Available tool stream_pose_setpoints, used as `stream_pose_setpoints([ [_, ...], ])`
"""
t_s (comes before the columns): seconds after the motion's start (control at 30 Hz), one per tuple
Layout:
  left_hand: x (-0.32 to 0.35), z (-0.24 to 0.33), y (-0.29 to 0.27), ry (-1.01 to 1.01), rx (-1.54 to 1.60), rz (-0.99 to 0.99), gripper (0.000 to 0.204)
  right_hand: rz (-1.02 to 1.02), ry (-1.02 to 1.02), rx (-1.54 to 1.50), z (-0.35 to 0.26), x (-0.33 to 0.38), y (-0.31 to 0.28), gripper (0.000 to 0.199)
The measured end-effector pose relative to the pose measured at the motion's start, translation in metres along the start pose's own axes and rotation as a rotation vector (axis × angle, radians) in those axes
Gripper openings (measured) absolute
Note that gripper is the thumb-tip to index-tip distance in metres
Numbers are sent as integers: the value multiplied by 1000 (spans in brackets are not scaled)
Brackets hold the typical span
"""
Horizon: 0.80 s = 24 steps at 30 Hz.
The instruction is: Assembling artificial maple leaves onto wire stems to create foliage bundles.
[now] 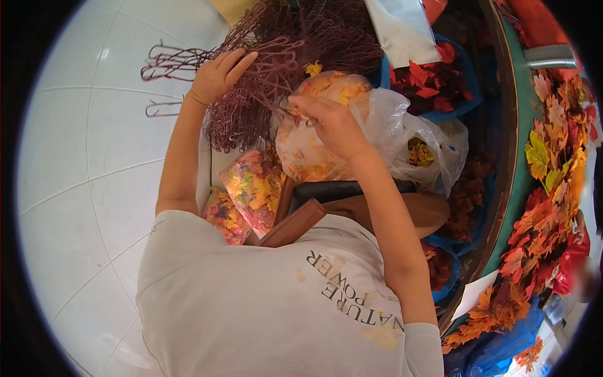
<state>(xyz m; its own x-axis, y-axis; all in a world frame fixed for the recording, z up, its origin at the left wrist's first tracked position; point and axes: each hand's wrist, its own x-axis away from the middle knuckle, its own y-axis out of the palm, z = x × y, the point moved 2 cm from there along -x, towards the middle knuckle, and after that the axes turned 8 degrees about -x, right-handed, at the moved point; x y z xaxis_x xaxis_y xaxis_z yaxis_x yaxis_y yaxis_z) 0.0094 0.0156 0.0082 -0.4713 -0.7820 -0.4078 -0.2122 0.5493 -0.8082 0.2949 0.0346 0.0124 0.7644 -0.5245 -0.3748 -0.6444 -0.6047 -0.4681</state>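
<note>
A large tangle of reddish-brown wire stems point(251, 113) with looped, hooked ends is piled in front of me at the far side. My left hand point(217, 76) is closed round a bunch of them; their bent ends stick out on both sides of it. To its right, my right hand point(331, 125) pinches the looped ends of some wire stems just over a clear bag of orange and yellow artificial leaves point(314, 141). The fingertips partly hide those ends. Beside that bag sits a whitish plastic bag point(411, 147) with small yellow-green leaves inside.
Two clear packs of coloured leaves point(254, 188) lie below the pile, next to a brown wooden bar point(294, 223). Blue-lined containers of red leaves point(433, 85) stand on the right. A green table edge point(516, 169) carries more autumn leaves point(540, 220). White tiles point(81, 188) cover the left.
</note>
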Motion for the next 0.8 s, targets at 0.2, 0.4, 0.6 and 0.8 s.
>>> stream_pose_setpoints([
  [0.2, 17, -12, 19, -85, 223, -103, 56, 344, 125, -51, -31, -23, -17, 37],
  [0.4, 193, -117, 105, -986, 428, -65, 45, 933, 426, -204, -73, 37, -178, 21],
  [0.6, 127, -155, 122, -1231, 257, 269, 46, 1035, 334, -340, -86, 39, -199, 34],
  [0.8, 90, -167, 136, -1520, 215, 256, 39, 860, 130, -813, -178, 88, -225, 30],
])
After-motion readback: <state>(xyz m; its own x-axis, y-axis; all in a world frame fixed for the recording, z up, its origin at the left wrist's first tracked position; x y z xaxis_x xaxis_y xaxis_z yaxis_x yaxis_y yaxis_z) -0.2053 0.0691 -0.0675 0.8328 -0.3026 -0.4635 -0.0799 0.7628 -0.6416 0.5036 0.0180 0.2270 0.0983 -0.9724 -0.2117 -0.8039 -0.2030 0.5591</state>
